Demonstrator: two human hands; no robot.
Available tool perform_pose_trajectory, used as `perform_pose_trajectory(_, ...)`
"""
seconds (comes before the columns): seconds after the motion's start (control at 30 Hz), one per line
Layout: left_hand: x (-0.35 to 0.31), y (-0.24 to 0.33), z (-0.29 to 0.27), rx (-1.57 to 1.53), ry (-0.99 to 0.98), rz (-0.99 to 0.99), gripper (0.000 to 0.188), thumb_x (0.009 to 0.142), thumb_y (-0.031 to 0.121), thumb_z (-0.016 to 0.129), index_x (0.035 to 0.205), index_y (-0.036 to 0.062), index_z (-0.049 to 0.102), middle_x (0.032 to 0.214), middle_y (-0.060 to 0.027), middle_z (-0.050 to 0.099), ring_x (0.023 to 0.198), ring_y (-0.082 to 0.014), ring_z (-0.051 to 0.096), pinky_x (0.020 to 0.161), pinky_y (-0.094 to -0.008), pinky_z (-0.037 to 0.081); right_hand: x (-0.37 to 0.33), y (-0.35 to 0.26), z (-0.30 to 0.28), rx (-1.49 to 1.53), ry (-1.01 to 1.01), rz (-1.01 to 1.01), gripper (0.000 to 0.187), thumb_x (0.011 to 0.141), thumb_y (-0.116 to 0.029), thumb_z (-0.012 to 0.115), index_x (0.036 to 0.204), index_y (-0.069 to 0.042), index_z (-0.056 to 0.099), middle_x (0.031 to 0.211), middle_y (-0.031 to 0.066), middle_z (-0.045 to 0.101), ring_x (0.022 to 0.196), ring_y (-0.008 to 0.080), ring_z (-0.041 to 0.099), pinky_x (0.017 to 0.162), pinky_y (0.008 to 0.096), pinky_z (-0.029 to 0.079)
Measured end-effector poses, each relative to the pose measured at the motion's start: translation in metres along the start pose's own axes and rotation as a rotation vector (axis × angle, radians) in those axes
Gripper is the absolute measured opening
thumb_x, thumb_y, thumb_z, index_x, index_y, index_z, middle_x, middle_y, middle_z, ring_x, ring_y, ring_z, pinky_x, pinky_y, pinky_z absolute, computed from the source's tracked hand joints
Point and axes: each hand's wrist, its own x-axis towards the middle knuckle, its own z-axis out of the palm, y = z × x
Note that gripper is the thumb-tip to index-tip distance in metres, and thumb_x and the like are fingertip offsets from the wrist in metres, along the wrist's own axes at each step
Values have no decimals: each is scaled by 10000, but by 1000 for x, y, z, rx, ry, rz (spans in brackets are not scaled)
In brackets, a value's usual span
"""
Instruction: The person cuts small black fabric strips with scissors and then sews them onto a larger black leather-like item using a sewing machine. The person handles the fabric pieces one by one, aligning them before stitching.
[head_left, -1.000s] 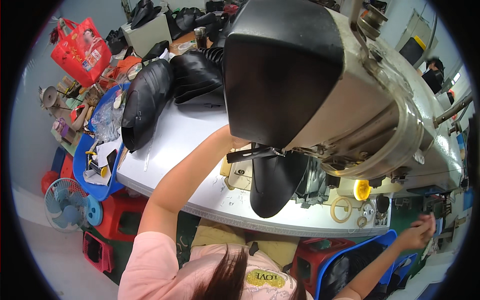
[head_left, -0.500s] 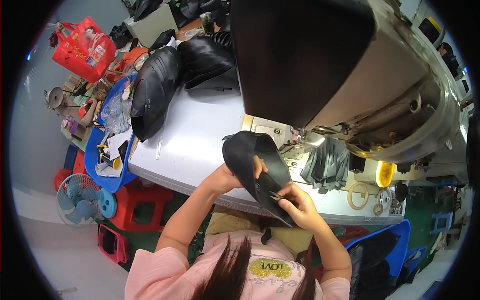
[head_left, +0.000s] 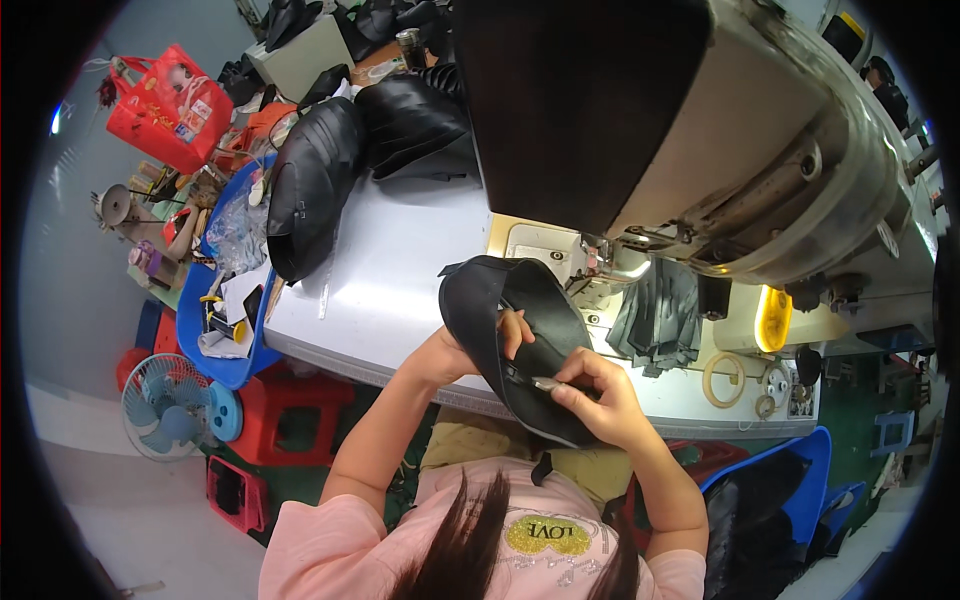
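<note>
We hold 1 black leather piece [head_left: 548, 325] over the counter's [head_left: 400, 235] near edge: left grip [head_left: 455, 357] clamped on it, right grip [head_left: 605, 402] pinched on 1 small metal tool [head_left: 545, 383] against it. 1 left blue bin [head_left: 225, 376]: clear plastic [head_left: 235, 238], papers [head_left: 240, 298]. 1 right blue bin [head_left: 818, 478]: black material [head_left: 745, 520]. 1 pink basket [head_left: 240, 520]: dark contents [head_left: 228, 486].

Bright overall; the white bench [head_left: 395, 245] carries a pale sheen, with a hot spot beneath the sewing machine [head_left: 765, 150]. Its black cover [head_left: 580, 110] reads nearly featureless in shade. Fisheye bows the bench's front edge; corners vignette to black.
</note>
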Motion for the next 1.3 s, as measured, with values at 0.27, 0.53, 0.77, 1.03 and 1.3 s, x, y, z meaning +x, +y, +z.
perform_pose_trajectory(0.27, -7, 1, -1, -127, 143, -44, 172, 763, 97, 635, 627, 151, 544, 754, -15, 463, 943, -246, 495, 1066, -468, 196, -2, -5, -12, 10, 231, -162, 140, 747, -25, 656, 837, 9, 554, 825, 80, 540, 722, 149, 519, 665, 229, 424)
perform_pose_trajectory(0.53, -27, -20, 7, -1070, 378, -291, 366, 829, 60, 506, 1185, -21, 476, 1173, -135, 548, 1114, -244, 511, 995, -416, 368, -11, 32, -38, 96, 684, -129, 249, 705, -6, 685, 915, -16, 551, 794, -12, 497, 674, 58, 445, 595, 186, 361)
perform_pose_trajectory(0.77, -45, -33, 63, 0, 259, -539, 321, 919, 245, 501, 1135, 9, 483, 958, -92, 598, 839, -204, 590, 764, -341, 492, 10, 25, -38, 149, 643, -16, 229, 767, -37, 671, 974, -17, 575, 790, -24, 498, 634, 34, 373, 574, 179, 325)
perform_pose_trajectory(1.03, -52, -30, 78, -291, 609, -204, 374, 941, 285, 444, 1197, 15, 410, 1024, -168, 579, 823, -284, 606, 676, -394, 514, -21, 8, 5, 87, 530, -257, 161, 865, -74, 521, 994, 19, 549, 828, 26, 538, 637, 32, 417, 562, 163, 330)
perform_pose_trajectory(1.3, -45, -30, 86, -426, 711, -135, 322, 964, 249, 393, 1119, -22, 473, 982, -150, 599, 800, -234, 604, 701, -352, 510, -13, 0, 33, 315, 499, 24, 55, 794, 36, 611, 801, 8, 564, 732, 24, 552, 631, 68, 511, 561, 209, 409)
